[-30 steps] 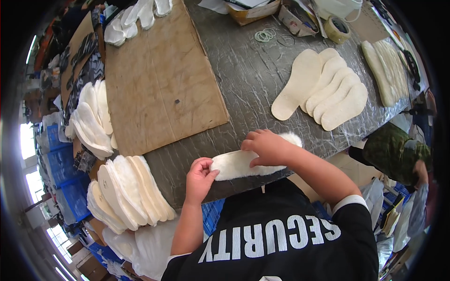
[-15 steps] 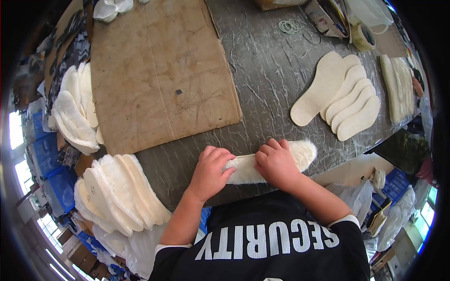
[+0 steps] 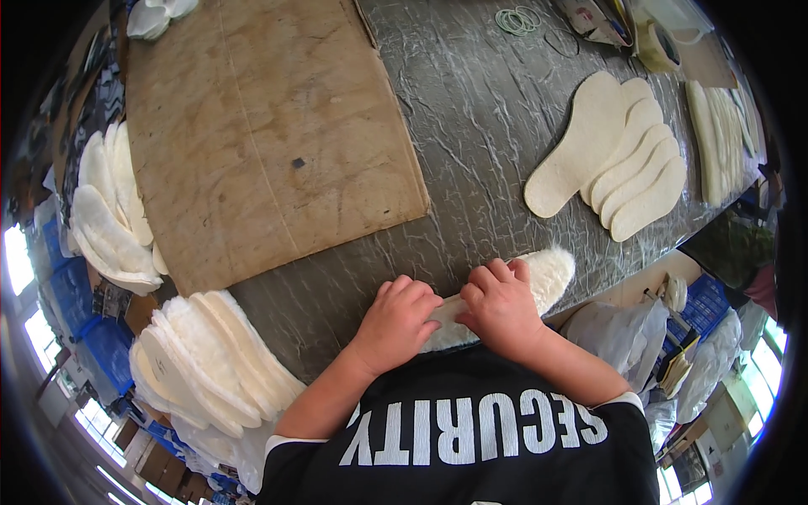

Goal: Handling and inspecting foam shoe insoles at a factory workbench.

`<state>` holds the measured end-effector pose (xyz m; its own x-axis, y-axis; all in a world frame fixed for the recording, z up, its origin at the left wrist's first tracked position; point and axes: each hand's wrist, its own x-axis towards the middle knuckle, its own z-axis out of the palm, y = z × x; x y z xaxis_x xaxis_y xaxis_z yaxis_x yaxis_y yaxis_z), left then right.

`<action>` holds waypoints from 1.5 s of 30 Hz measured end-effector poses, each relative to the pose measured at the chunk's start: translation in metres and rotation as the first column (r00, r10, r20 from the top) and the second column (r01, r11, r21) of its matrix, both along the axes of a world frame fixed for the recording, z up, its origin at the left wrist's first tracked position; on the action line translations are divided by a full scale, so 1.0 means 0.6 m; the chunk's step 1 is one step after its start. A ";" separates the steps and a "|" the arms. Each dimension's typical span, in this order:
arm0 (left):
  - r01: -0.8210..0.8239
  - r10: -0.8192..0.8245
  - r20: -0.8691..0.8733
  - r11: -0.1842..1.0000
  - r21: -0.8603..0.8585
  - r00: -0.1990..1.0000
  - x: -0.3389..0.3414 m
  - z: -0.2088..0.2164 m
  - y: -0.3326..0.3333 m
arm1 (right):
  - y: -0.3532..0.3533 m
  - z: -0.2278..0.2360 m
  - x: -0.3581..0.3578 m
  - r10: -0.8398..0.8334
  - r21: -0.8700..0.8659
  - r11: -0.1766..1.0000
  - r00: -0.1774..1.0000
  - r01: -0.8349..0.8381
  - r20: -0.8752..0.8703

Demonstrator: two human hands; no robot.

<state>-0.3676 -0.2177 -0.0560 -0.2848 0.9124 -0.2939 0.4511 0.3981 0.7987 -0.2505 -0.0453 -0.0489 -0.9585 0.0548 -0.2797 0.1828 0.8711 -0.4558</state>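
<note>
A fluffy cream insole (image 3: 553, 273) lies across the near edge of the table, in front of my body. My left hand (image 3: 396, 324) is closed on its left part, with thumb and fingers pinching the edge. Around its middle, my right hand (image 3: 502, 311) grips it with bent fingers. Only a narrow strip of the insole shows between the two hands. Its right end sticks out beyond my right hand, fleece side showing. My left hand covers most of the other end.
Several flat cream insoles (image 3: 581, 139) lie fanned out at the right. Fluffy insoles are stacked at the near left (image 3: 210, 358), with another pile (image 3: 109, 210) beyond. A cardboard sheet (image 3: 269, 135) covers the table's left part. Rubber bands (image 3: 518, 21) lie at the back.
My left hand has slid right along the insole, closer to my right hand, and less of the insole shows between them. The whole view has shifted slightly.
</note>
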 end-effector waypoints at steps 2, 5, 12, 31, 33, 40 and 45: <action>-0.002 0.002 -0.022 1.000 0.000 1.000 0.011 -0.004 0.005 | 0.001 0.000 0.003 0.022 -0.018 1.000 1.000 -0.022 -0.019; 0.002 -0.005 -0.052 0.999 -0.045 0.999 0.026 -0.005 0.009 | 0.002 0.000 0.007 0.043 -0.013 0.999 0.999 -0.043 0.003; 0.009 -0.009 -0.005 0.993 -0.122 1.000 0.035 -0.001 0.006 | 0.004 0.000 0.020 0.076 -0.029 0.997 0.993 -0.074 0.090; 0.053 -0.065 -0.085 0.989 -0.137 0.994 0.047 0.019 0.009 | 0.005 -0.011 0.038 0.086 -0.170 0.979 0.983 -0.113 -0.161; 0.038 -0.051 -0.078 0.987 -0.156 0.996 0.052 0.020 0.005 | 0.007 -0.011 0.036 0.074 -0.161 0.984 0.996 -0.080 -0.041; -0.355 0.349 -0.065 0.924 -0.143 0.935 0.054 0.018 -0.048 | 0.009 -0.013 0.028 0.060 -0.199 0.977 0.994 -0.077 -0.089; -0.381 0.385 -0.008 0.908 -0.172 0.923 0.069 0.007 -0.075 | 0.000 -0.006 0.017 0.076 -0.158 0.984 0.996 -0.082 -0.047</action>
